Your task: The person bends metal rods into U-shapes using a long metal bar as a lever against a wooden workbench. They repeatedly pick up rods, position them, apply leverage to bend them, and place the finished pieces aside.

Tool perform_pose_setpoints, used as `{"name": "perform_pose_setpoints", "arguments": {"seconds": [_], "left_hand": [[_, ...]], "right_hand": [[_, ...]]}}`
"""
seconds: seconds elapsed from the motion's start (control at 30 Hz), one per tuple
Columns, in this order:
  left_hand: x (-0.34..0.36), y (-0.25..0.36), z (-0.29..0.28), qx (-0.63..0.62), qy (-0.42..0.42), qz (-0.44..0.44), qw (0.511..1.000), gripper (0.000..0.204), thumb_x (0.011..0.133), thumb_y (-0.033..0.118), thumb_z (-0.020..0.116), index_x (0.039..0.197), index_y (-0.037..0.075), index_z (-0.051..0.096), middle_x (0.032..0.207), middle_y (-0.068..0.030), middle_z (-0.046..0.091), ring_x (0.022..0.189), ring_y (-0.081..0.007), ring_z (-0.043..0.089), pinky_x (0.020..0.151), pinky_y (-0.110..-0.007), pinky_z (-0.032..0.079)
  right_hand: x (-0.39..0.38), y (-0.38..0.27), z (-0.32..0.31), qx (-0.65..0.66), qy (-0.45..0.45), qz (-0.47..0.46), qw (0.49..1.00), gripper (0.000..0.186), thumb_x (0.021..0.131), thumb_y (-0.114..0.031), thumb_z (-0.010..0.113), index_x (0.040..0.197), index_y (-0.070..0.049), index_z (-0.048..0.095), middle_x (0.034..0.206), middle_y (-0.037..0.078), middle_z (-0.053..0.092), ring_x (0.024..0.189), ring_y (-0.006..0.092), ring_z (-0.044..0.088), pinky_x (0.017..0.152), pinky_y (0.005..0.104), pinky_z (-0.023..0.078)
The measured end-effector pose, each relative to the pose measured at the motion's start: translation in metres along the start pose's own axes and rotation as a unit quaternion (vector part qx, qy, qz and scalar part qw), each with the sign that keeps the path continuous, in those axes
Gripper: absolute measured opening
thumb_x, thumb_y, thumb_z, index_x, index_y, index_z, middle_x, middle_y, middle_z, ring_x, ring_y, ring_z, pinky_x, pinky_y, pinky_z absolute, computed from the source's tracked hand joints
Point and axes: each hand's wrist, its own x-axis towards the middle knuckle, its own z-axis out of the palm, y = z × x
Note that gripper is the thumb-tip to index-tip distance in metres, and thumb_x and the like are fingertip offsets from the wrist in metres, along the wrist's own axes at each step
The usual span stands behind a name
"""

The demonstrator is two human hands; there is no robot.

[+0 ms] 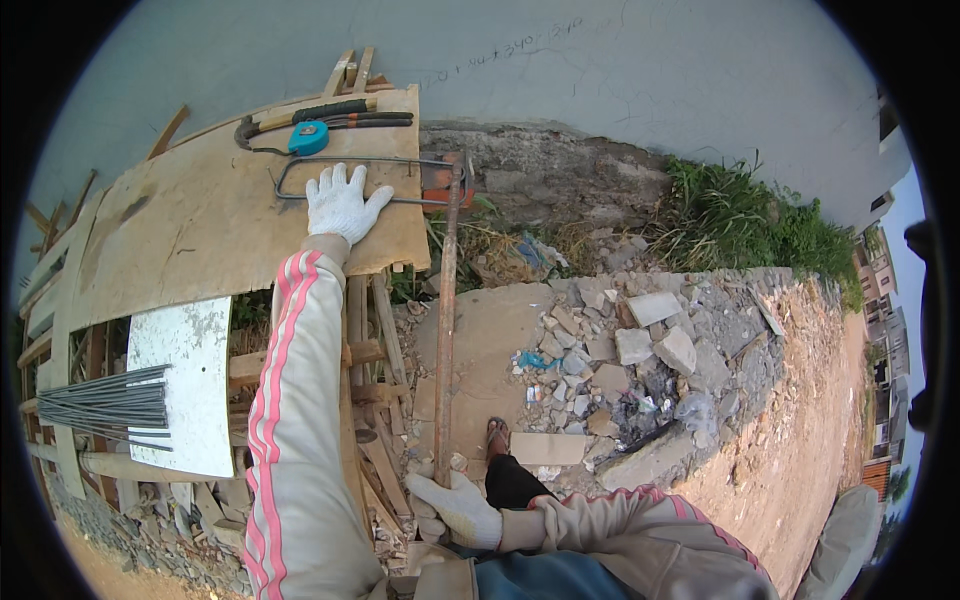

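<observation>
My left hand (343, 205), in a white knit glove, lies with fingers spread on a worn wooden board (200, 225). Its fingers reach over the thin frame of a hacksaw (290, 180), whose orange handle end (436, 182) is at the board's right edge. My right hand (462, 508), also gloved, is closed around the near end of a long rusty metal bar (446, 330). The bar's far end crosses the orange handle; whether they touch I cannot tell. Beyond my left hand are a teal tape measure (308, 138), a hammer (300, 117) and an orange-and-black handled tool (370, 120).
A bundle of thin dark metal rods (105, 405) rests partly on a white panel (180, 385) at the left. Loose timber (385, 470) stands below the board. Broken concrete rubble (630, 350) covers ground to the right, near green weeds (730, 205) and a grey wall (640, 75).
</observation>
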Motion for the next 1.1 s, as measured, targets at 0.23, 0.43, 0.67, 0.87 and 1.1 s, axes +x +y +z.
{"name": "perform_pose_setpoints", "arguments": {"seconds": [0.23,0.43,0.67,0.87,1.1], "left_hand": [[0.001,-0.002,0.001,0.001,-0.002,0.003,1.0,0.076,0.101,0.068,0.053,0.151,0.011,0.062,0.157,-0.0213,0.055,0.148,-0.0395,0.046,0.12,-0.055,0.032],[0.001,-0.013,0.006,-0.031,0.092,-0.047,0.994,0.061,0.101,0.057,0.063,0.139,0.009,0.069,0.146,-0.0166,0.063,0.14,-0.0359,0.053,0.117,-0.052,0.038],[0.022,-0.036,-0.004,0.072,0.041,-0.174,0.981,0.05,0.098,0.05,0.069,0.127,0.009,0.07,0.136,-0.0178,0.066,0.126,-0.0379,0.064,0.102,-0.053,0.053],[0.06,-0.052,-0.01,0.175,-0.062,-0.254,0.949,0.036,0.102,0.037,0.066,0.123,0.009,0.07,0.125,-0.0165,0.071,0.114,-0.0379,0.073,0.092,-0.052,0.061],[0.082,-0.075,-0.015,0.223,-0.134,-0.296,0.919,0.027,0.104,0.021,0.058,0.122,0.01,0.075,0.122,-0.018,0.077,0.113,-0.0364,0.077,0.093,-0.05,0.062]], "right_hand": [[-0.11,-0.084,-0.098,-0.093,0.003,-0.003,0.996,0.036,0.109,-0.036,0.07,0.086,-0.014,0.054,0.058,-0.004,0.043,0.042,0.0099,0.041,0.039,0.0287,0.031],[-0.156,-0.121,-0.143,-0.244,0.08,-0.128,0.958,0.031,0.104,-0.031,0.076,0.091,-0.007,0.062,0.061,-0.001,0.054,0.045,0.0097,0.048,0.04,0.0283,0.034],[-0.112,-0.216,-0.215,-0.393,0.156,-0.286,0.86,0.027,0.096,-0.025,0.082,0.09,-0.004,0.066,0.066,0.001,0.061,0.058,0.0096,0.059,0.052,0.0305,0.043],[0.019,-0.359,-0.213,-0.526,0.17,-0.426,0.717,0.031,0.097,-0.027,0.079,0.095,0.001,0.067,0.075,0.001,0.061,0.069,0.0107,0.056,0.063,0.0309,0.046],[0.167,-0.463,-0.14,-0.498,0.016,-0.408,0.765,0.041,0.098,-0.039,0.078,0.107,0.0,0.071,0.08,0.002,0.062,0.074,0.0111,0.056,0.07,0.0324,0.048]]}}
